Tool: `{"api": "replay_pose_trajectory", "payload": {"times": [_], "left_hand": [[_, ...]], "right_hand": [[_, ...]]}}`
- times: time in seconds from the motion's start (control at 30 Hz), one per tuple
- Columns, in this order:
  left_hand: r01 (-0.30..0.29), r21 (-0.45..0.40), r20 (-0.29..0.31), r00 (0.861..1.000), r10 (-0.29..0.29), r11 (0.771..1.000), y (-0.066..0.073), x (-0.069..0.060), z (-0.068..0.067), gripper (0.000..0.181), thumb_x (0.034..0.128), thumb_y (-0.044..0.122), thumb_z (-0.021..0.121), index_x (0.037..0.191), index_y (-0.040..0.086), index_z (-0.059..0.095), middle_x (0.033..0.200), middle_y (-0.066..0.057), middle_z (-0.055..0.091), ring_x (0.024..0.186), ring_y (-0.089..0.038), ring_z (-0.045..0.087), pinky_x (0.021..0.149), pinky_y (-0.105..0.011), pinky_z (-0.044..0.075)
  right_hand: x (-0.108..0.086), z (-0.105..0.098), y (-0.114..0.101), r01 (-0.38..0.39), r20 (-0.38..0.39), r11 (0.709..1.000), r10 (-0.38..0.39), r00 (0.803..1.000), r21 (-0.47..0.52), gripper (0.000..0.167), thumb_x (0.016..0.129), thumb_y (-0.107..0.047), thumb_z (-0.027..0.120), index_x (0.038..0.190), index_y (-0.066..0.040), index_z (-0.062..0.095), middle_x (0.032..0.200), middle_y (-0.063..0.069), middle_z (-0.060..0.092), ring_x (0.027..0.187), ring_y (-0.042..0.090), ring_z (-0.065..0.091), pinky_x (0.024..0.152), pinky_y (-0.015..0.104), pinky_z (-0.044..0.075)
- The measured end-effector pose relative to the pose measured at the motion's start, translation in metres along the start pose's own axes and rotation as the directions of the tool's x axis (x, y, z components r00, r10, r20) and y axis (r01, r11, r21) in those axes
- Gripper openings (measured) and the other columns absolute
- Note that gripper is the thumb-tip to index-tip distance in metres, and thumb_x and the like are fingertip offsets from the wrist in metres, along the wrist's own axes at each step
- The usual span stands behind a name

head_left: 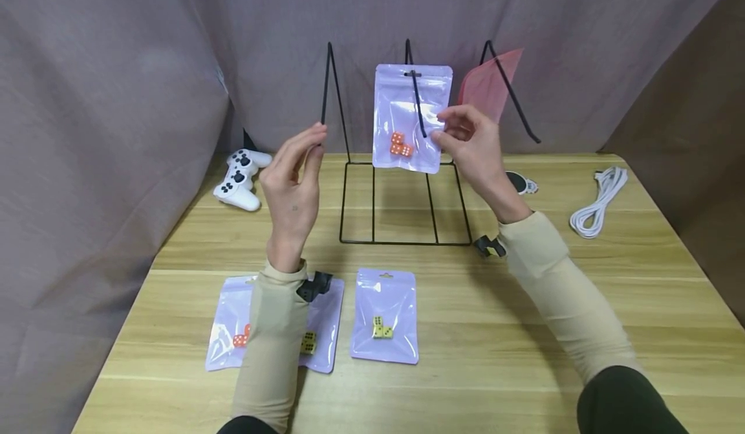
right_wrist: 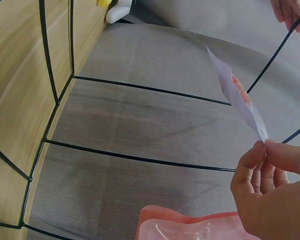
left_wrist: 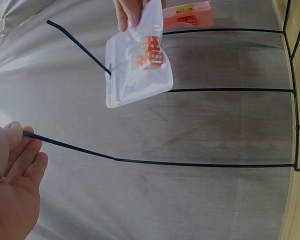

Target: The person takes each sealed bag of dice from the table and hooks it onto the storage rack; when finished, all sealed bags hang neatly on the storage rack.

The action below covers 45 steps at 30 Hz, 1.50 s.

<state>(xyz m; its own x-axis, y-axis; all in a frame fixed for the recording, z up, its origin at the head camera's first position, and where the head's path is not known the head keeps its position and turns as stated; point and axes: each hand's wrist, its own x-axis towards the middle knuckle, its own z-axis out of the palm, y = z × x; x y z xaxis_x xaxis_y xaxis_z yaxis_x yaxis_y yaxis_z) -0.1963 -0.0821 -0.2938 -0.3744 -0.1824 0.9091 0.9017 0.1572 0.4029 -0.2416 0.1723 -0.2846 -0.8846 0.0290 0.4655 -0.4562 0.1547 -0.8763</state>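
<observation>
A black wire rack (head_left: 405, 244) with three upward arms stands on the table. On its middle arm hangs a light purple zip bag (head_left: 392, 104) with orange dice inside, the arm passing through the bag's top hole. My right hand (head_left: 474, 146) pinches the side edge of this bag between thumb and fingers, also plain in the right wrist view. My left hand (head_left: 291, 185) pinches the tip of the rack's left arm (left_wrist: 70, 146), which carries no bag. A translucent pink bag (head_left: 493, 81) hangs on the right arm; the left wrist view shows yellow and red dice in it.
On the near table lie purple bags: one with yellow dice (head_left: 384, 298), another with yellow dice (head_left: 326, 311) and one with orange dice (head_left: 224, 321), partly behind my left sleeve. A white game controller (head_left: 238, 178) sits left, a coiled white cable (head_left: 599, 201) right.
</observation>
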Motion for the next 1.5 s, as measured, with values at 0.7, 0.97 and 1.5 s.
{"api": "replay_pose_trajectory", "payload": {"times": [0.7,0.97,1.5], "left_hand": [[0.004,0.009,0.003,1.000,-0.004,1.000,0.001,-0.002,-0.002,0.016,0.0828,-0.017,0.061,0.098,-0.012,0.065,0.106,-0.021,0.067,0.104,-0.031,0.062,0.095,-0.043,0.051],[0.005,0.007,0.007,1.000,-0.005,1.000,0.002,-0.001,0.000,0.014,0.0842,-0.014,0.061,0.098,-0.012,0.065,0.106,-0.021,0.067,0.104,-0.031,0.063,0.095,-0.043,0.051],[0.014,-0.001,0.009,1.000,-0.014,1.000,0.004,0.001,0.003,0.013,0.0852,-0.011,0.061,0.098,-0.012,0.066,0.106,-0.019,0.067,0.104,-0.030,0.063,0.096,-0.043,0.050]], "right_hand": [[0.027,0.013,0.007,0.012,-0.087,0.999,-0.007,0.996,0.050,0.024,0.078,0.016,0.066,0.098,0.004,0.062,0.080,0.008,0.057,0.065,0.013,0.058,0.058,0.019,0.057],[0.029,0.015,0.012,0.001,-0.076,1.000,-0.002,0.997,-0.013,0.028,0.081,0.012,0.065,0.108,0.006,0.061,0.089,0.008,0.059,0.071,0.014,0.059,0.062,0.018,0.057],[0.007,0.010,-0.003,-0.004,-0.043,0.987,-0.003,0.999,-0.159,0.028,0.088,0.003,0.062,0.116,0.006,0.059,0.116,0.019,0.060,0.100,0.025,0.061,0.089,0.029,0.052]]}}
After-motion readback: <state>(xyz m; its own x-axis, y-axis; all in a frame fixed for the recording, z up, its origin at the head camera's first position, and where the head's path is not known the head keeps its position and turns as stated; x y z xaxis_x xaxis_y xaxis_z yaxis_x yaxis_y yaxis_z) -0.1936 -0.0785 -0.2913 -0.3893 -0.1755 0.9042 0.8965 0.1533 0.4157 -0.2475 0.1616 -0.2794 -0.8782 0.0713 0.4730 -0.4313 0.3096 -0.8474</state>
